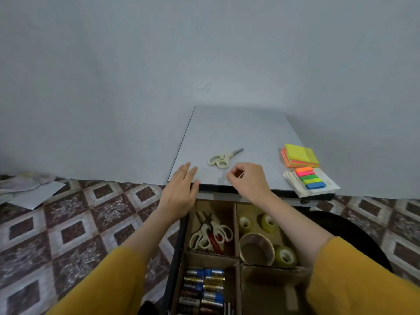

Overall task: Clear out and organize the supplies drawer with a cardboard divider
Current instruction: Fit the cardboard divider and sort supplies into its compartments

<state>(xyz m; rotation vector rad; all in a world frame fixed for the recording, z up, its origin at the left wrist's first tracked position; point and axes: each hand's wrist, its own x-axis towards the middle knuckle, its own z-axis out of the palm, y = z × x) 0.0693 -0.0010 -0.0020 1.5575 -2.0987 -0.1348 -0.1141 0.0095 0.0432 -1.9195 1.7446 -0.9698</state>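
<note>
The open drawer (176,258) below the desk holds a cardboard divider (236,235) that splits it into compartments. Several scissors (209,233) lie in the far left one, tape rolls (258,246) in the far right, batteries (202,289) in the near left. The near right compartment (272,292) looks empty. A cream-handled pair of scissors (221,159) lies on the desk. My left hand (180,189) rests flat with straight fingers on the desk's front left corner. My right hand (250,178) hovers over the desk edge with its fingers curled, just near the cream scissors; it seems to hold nothing.
On the grey desk top (238,133), stacked neon sticky notes (300,155) and a card of coloured page flags (310,179) sit at the right. Loose papers (29,189) lie on the patterned floor at the left. A dark chair (354,233) stands right of the drawer.
</note>
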